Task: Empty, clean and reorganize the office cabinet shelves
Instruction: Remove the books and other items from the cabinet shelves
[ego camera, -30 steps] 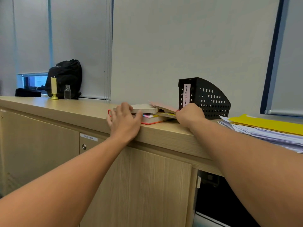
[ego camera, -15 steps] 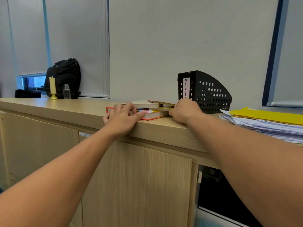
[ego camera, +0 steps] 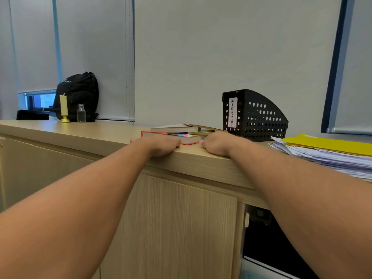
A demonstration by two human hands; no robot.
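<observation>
Both hands have slid back toward the front edge of the cabinet top (ego camera: 96, 135) over the last second: the left hand (ego camera: 161, 146), which lay spread on the book stack, now sits with fingers curled down at the near side of the red-edged book (ego camera: 187, 139), and the right hand (ego camera: 216, 143), earlier up against the magazine holder (ego camera: 255, 115), now rests fisted at the stack's right end. Whether either hand grips a book or only presses against it cannot be told from this angle; the fingertips are hidden. Books (ego camera: 177, 128) lie flat in a loose pile, touching, just left of the holder. Paper heap with yellow folder (ego camera: 326, 146) sits well to the right. Candle (ego camera: 64, 108), small bottle (ego camera: 81, 113) and backpack (ego camera: 78, 95) stand far left. Cabinet door (ego camera: 171, 228) closed; compartment to its right is open and dark. Judgement: the stack has just been set down or squared up on top, so emptying is underway, and cleaning the shelves remains.
</observation>
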